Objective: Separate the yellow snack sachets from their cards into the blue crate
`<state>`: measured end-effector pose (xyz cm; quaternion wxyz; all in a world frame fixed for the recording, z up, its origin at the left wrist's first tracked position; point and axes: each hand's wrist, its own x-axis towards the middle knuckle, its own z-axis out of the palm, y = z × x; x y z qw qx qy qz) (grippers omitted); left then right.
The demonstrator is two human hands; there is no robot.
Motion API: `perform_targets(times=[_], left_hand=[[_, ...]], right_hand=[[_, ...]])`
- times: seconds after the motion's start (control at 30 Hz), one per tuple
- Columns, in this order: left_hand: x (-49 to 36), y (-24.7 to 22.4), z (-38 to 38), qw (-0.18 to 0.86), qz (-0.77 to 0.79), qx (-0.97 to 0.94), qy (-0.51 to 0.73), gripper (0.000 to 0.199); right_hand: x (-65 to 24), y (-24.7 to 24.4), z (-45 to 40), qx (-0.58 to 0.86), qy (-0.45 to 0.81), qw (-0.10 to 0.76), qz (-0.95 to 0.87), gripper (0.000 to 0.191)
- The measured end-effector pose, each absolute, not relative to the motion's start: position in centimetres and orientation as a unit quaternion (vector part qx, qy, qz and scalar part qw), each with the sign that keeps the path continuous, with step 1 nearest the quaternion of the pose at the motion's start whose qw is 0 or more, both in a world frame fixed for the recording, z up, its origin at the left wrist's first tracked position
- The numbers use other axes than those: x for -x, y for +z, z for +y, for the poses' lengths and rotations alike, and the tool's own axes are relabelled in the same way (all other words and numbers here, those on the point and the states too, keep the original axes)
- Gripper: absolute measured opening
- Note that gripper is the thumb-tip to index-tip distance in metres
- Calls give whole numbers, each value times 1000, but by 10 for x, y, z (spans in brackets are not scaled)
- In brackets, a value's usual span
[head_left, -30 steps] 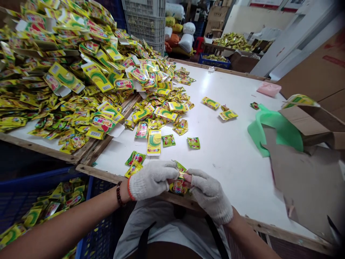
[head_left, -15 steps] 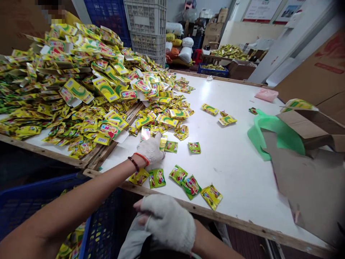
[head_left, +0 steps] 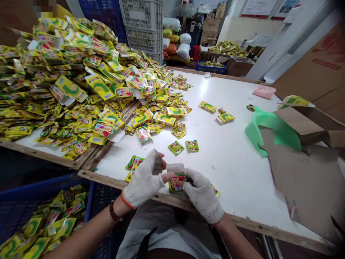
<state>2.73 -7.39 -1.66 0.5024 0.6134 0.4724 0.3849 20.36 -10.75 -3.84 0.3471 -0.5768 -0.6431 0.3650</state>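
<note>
At the table's front edge, my right hand (head_left: 202, 196), in a white fingerless glove, grips a small printed candy box (head_left: 176, 183) with its pale flap raised. My left hand (head_left: 145, 180), gloved alike, is beside the box with thumb and fingers apart. The thumb tip reaches the box's left side; whether it touches is unclear. Left of that hand lie small green and yellow sachets (head_left: 134, 162), partly covered by it. Two green sachets, one (head_left: 176, 148) nearer and one (head_left: 192, 145) to its right, lie beyond the hands. Another yellow sachet (head_left: 215, 190) peeks out behind my right hand.
A large heap of yellow boxes and sachets (head_left: 88, 75) covers the left side. A blue crate (head_left: 90, 205) of filled boxes stands below the table edge at left. On the right are a green scoop (head_left: 285, 129) and cardboard (head_left: 304, 180). Grey crates (head_left: 144, 43) stand behind.
My left hand has come back from the small pile toward me. My right hand has risen from my lap onto the table edge and now grips the box.
</note>
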Motion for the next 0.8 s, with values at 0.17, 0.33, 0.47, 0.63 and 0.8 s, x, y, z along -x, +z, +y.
perform_targets(times=[0.17, 0.33, 0.47, 0.63, 0.8], left_hand=[[-40, -55, -89, 530, 456, -572, 429, 19], [-39, -50, -84, 535, 422, -610, 404, 18], [-36, -48, -79, 518, 399, -649, 390, 18], [-33, -44, -73, 451, 395, -714, 361, 22], [-31, -37, -68, 469, 396, -707, 349, 13]], right_hand=[[-211, -53, -122, 580, 402, 428, -564, 36], [-223, -58, -120, 574, 334, 403, -630, 27], [-227, -49, -112, 576, 376, 388, -613, 17], [-227, -43, -104, 582, 398, 379, -599, 15], [-223, -41, -97, 541, 461, 404, -575, 38]])
